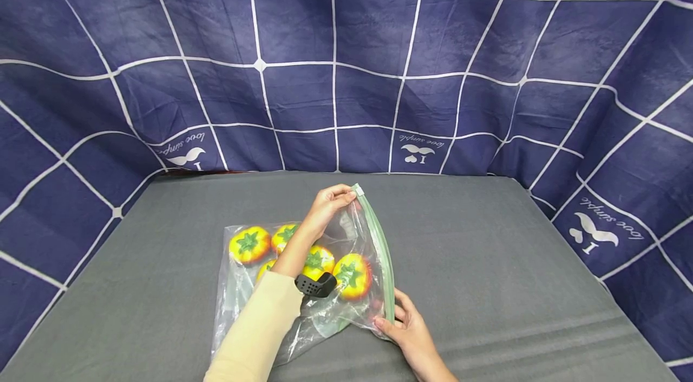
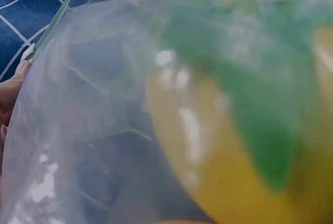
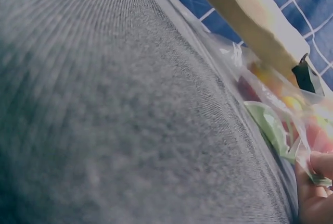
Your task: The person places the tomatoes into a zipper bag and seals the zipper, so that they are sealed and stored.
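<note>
A clear zip bag (image 1: 346,237) with a green zip strip (image 1: 383,249) lies on the grey surface. Inside it are several yellow-and-red fruits (image 1: 353,277) with green leafy tops. Reaching across the bag, my left hand (image 1: 329,204) pinches the far end of the strip beside the white slider (image 1: 358,190). The left wrist view shows that hand's fingertips (image 2: 23,67) at the slider, with one fruit (image 2: 208,146) large behind the plastic. At the near end of the strip, my right hand (image 1: 406,326) grips the bag's corner between thumb and fingers. My left forearm partly hides the fruits.
A grey cloth-covered table (image 1: 487,261) extends around the bag, with wrinkles at the near right. Behind it and along both sides hangs a blue curtain (image 1: 368,99) with a white grid. A black band (image 1: 316,286) circles my left wrist over a cream sleeve (image 1: 260,328).
</note>
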`<state>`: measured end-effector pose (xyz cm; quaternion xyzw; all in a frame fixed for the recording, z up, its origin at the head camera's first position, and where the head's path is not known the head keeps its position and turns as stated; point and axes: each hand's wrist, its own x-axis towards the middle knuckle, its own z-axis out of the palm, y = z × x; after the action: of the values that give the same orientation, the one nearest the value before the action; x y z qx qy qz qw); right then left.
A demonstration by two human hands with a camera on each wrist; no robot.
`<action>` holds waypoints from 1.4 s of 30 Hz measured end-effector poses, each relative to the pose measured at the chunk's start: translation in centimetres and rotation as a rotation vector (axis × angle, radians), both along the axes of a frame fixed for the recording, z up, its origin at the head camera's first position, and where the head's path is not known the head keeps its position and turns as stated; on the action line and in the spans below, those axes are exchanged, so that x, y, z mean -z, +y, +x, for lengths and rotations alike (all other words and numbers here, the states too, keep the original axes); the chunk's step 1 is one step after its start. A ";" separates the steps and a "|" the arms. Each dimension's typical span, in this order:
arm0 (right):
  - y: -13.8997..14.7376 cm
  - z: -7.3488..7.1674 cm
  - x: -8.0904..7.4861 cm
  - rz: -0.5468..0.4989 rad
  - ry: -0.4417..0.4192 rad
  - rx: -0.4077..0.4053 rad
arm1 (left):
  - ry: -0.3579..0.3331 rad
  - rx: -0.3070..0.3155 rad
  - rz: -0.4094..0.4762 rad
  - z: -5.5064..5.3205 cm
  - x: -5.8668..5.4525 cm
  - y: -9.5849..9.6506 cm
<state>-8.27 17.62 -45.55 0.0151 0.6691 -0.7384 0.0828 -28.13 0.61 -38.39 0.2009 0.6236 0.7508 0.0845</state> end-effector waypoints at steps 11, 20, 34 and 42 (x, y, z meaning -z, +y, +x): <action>0.6 0.2 -0.4 0.003 0.013 -0.023 | 0.042 -0.039 -0.056 0.1 -0.3 -0.6; 0.7 0.4 -0.4 -0.002 0.009 -0.021 | 0.090 -0.032 -0.118 0.3 -1.0 -1.4; 1.7 0.7 -0.1 0.003 0.073 -0.145 | 0.172 -0.049 -0.351 0.7 -2.3 -2.5; 2.5 0.5 -0.4 0.026 0.062 -0.149 | 0.172 -0.029 -0.417 0.7 -2.9 -3.6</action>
<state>-7.73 20.15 -45.17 -0.0566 0.6800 -0.7216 0.1168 -27.38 -3.04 -35.51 0.2335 0.7729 0.5869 0.0599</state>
